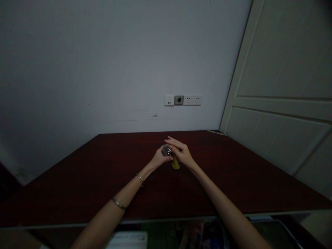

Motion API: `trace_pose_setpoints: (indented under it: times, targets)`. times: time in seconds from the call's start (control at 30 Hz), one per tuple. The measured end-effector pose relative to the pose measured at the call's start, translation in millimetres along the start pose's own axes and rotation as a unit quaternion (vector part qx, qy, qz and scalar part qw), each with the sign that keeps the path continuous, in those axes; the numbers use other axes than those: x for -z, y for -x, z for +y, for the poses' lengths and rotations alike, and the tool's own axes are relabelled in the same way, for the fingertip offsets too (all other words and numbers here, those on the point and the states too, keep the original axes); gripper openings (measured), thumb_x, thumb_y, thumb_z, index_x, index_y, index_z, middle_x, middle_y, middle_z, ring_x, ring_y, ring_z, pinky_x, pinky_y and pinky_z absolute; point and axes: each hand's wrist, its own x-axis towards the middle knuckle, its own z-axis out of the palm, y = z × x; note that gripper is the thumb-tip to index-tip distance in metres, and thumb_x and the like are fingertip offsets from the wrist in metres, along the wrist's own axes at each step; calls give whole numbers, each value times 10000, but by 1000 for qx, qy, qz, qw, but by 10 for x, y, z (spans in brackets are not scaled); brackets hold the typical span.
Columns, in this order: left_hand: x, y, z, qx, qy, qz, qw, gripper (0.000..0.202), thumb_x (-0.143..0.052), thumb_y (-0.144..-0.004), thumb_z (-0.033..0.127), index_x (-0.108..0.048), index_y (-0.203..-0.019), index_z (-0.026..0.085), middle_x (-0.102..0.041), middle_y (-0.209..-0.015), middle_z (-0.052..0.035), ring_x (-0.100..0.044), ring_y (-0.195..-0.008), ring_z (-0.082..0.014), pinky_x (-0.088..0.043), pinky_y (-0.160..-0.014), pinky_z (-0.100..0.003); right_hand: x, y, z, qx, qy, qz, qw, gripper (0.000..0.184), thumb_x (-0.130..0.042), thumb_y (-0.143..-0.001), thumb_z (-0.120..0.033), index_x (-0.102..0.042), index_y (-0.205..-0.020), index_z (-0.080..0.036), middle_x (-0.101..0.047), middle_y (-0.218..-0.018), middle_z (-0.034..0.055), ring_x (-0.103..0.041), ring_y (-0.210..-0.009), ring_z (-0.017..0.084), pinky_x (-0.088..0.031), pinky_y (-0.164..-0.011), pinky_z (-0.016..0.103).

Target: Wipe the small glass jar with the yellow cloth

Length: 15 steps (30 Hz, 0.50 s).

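Observation:
My left hand (160, 158) curls around a shiny, see-through object (166, 150) with bright glints, its exact kind too dark to make out. My right hand (182, 152) arches over from the other side, its fingers reaching across the top toward the left hand. Under the right palm a yellow object (176, 163) with a rounded lower end shows, close to the tabletop and partly covered by the fingers. Whether the yellow and the see-through parts belong to one thing, I cannot tell. Two bracelets circle my left forearm.
The dark red table (85, 180) reaches back to a pale wall with sockets (192, 100). A white panelled door (282, 83) borders the right side. A thin flat strip (217, 132) lies at the far right corner. Below the front edge are a white box (128, 240) and other items.

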Motion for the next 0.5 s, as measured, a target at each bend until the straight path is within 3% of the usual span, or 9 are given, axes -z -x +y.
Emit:
trace_pose_setpoints:
  times: [0.2,0.4,0.5]
  targets:
    - [25,-2,-23,-4,1,-17,1000,838,-828,-392,430,-501,-1096,113,-605,-1038,-120,-581,-931,-229,-444,-843,-352,1,14,41,-23,20,34,999,283,-465,-862,-285,-625,-1095,-271,-616,-1169,44,-510,-1160,207,-376,-1004,416]
    - [-33,13,129,-67,-129,-67,987,659,-793,-518,295,-542,-1105,134,-569,-1159,-125,-521,-1087,-262,-396,-945,-387,51,-8,-108,65,119,-146,980,294,-496,-834,-205,-632,-1086,-272,-650,-1109,25,-466,-1202,219,-301,-1053,465]
    - [-53,46,155,-51,-198,-42,978,744,-798,-512,278,-494,-1179,148,-551,-1199,-125,-507,-1115,-266,-398,-949,-388,70,-33,-83,36,122,-149,981,289,-510,-823,-200,-637,-1079,-247,-638,-1131,41,-483,-1186,216,-338,-1032,454]
